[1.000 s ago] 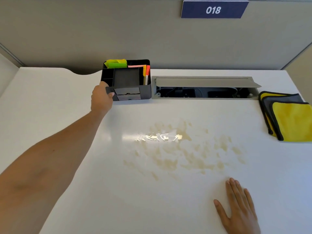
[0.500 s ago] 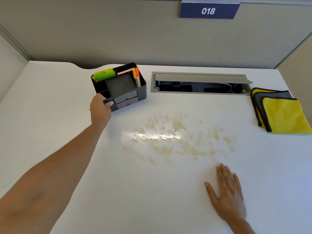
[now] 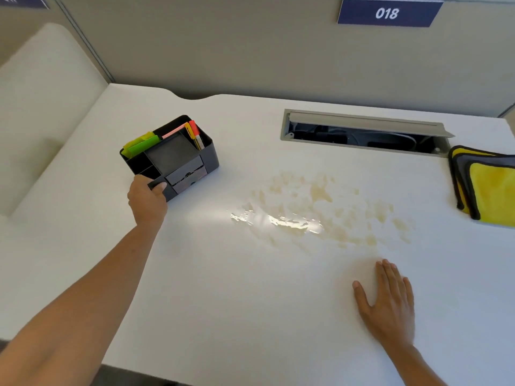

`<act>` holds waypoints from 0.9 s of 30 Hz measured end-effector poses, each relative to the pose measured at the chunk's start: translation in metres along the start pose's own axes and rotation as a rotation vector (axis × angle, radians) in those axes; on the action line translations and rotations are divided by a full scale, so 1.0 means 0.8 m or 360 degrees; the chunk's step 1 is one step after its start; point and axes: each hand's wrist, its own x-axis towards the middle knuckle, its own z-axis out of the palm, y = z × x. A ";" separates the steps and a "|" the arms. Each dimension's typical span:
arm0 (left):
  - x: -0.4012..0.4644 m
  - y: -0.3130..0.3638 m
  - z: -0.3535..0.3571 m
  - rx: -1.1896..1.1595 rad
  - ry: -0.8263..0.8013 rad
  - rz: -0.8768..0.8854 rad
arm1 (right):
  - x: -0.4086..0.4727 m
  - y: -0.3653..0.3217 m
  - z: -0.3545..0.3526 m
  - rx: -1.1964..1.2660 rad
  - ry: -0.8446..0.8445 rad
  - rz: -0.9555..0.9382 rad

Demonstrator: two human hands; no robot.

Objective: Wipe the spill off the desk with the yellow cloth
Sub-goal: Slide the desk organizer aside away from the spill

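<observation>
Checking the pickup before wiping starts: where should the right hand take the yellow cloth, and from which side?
Best guess: pinch the yellow cloth at its near-left corner, coming from the left, spill side. It lies folded flat at the desk's right edge, partly out of view, stacked dark-trimmed edges facing left. The right hand rests flat, empty, nearer the person.

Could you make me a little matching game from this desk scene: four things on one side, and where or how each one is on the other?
Things:
1. organizer
2. cloth
3. spill
4. right hand

States:
A. flat on the desk, palm down, holding nothing
B. folded at the desk's right edge, untouched
C. spread over the middle of the desk
D. gripped at its corner by the left hand

Pairs: 1-D, 2-B, 3-C, 4-A
</observation>
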 end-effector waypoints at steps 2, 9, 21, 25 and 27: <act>-0.001 -0.020 -0.025 0.0020 0.0055 -0.0046 | 0.009 -0.028 -0.001 0.0063 0.0067 -0.0080; -0.001 -0.066 -0.076 0.0042 0.0150 -0.0173 | 0.021 -0.190 0.028 0.0335 -0.0060 -0.0770; 0.028 -0.115 -0.110 0.0002 0.0206 -0.0306 | -0.009 -0.322 0.103 0.0252 -0.0214 -0.1257; 0.049 -0.117 -0.110 -0.0065 0.0209 -0.0372 | -0.014 -0.324 0.114 0.0194 -0.0216 -0.1261; 0.061 -0.119 -0.109 -0.0088 0.0207 -0.0402 | -0.012 -0.323 0.117 0.0205 -0.0200 -0.1249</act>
